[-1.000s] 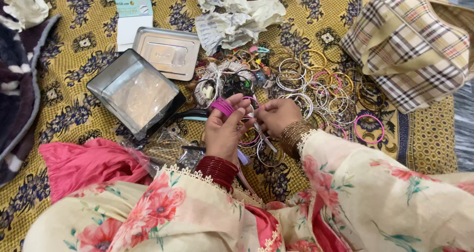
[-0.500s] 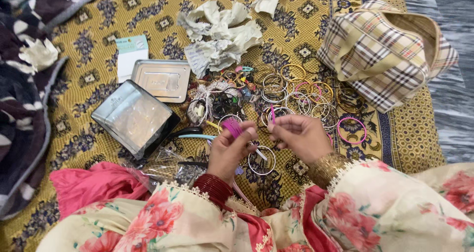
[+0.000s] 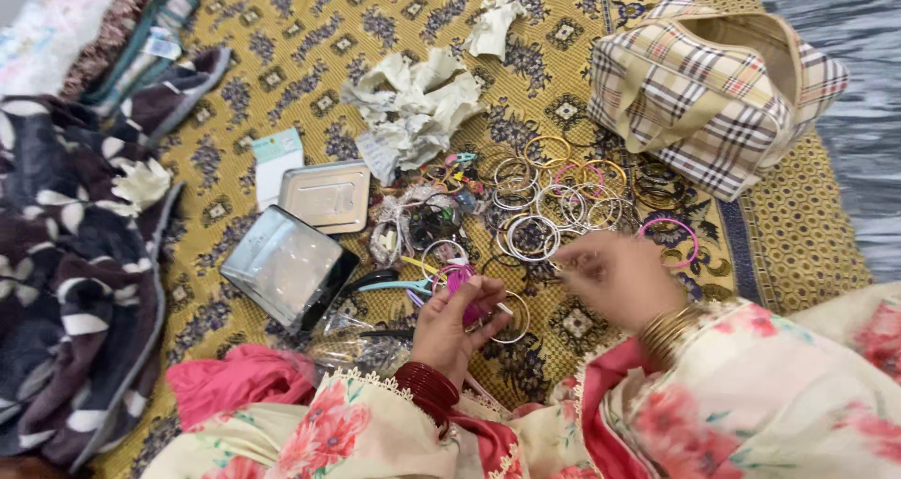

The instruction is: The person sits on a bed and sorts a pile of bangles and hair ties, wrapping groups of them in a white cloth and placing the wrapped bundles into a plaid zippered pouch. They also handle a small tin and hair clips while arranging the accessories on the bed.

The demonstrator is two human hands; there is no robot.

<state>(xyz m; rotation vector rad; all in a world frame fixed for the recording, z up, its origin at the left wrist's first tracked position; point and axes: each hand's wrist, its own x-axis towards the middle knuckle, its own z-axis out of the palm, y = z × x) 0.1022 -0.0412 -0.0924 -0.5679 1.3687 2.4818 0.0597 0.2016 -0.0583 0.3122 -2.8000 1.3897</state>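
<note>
1. Nearest the viewer, a person sits on the floor in a cream tunic with red flowers; dark red bangles (image 3: 427,385) ring the left wrist and gold bangles (image 3: 668,334) the right.
2. The left hand (image 3: 452,327) is curled, fingers pinching a small magenta hair tie (image 3: 458,280) just above the mat.
3. The right hand (image 3: 615,277) is blurred; its fingertips are drawn together as if on something small, but I cannot tell what, or whether it grips at all.
4. My judgement: sorting a tangle like this goes best by lifting one piece at a time and easing it free, since loops snag on one another (a sharp tug would drag the whole clump).
5. Just beyond the hands lies a scattered heap of bangles (image 3: 530,237), thin hard rings in silver, gold and pink, overlapping; a lone pink bangle (image 3: 668,240) lies to the right.
6. Left of the heap sit a turquoise clip (image 3: 399,286), an open shiny metal tin (image 3: 282,265) and its flat lid (image 3: 326,196).
7. Farther off, crumpled white paper (image 3: 413,113), soft-edged and creased.
8. Far right, a padded plaid bag (image 3: 713,85), mouth open.
9. Under it all, a yellow patterned mat (image 3: 310,47); a plush dark blanket (image 3: 75,282) lies at the left.
</note>
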